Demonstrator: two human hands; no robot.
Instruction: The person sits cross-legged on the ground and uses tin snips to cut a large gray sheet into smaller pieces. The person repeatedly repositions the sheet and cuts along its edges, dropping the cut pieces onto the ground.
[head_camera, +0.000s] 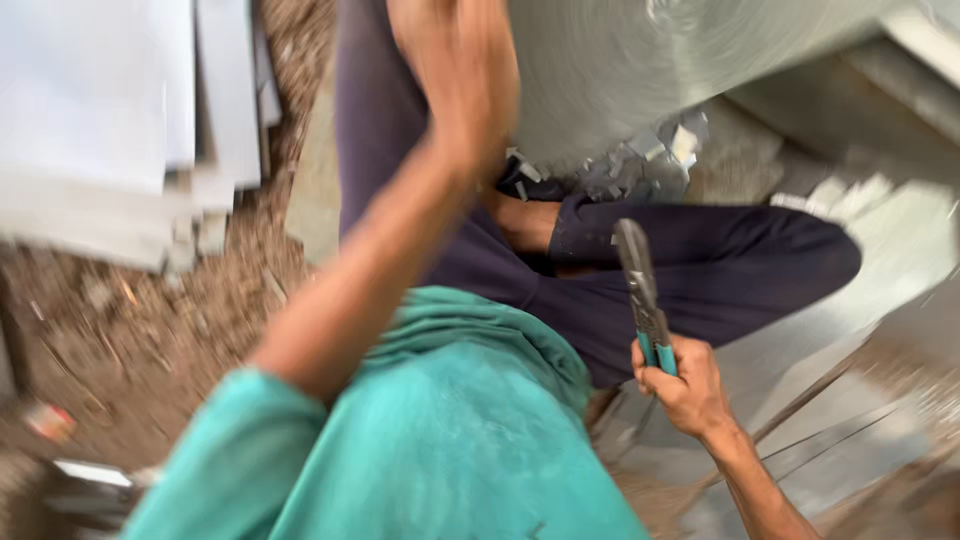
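On the dirt floor: large round sheet-metal piece (620, 70) resting against crossed legs. Left hand (460, 70) presses its edge, blurred; grip cannot be told. Right hand (685, 385) clamped around teal-handled tin snips (642, 290), blades up, below the notched rim.

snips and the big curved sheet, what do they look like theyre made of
Snips: dull grey metal blades, probably steel, with teal grips that look like plastic or rubber, held in the right hand. Curved sheet: thin sheet metal with a bright silvery, faintly mottled finish, possibly galvanised; its cut tabs look bent. Blur limits certainty.
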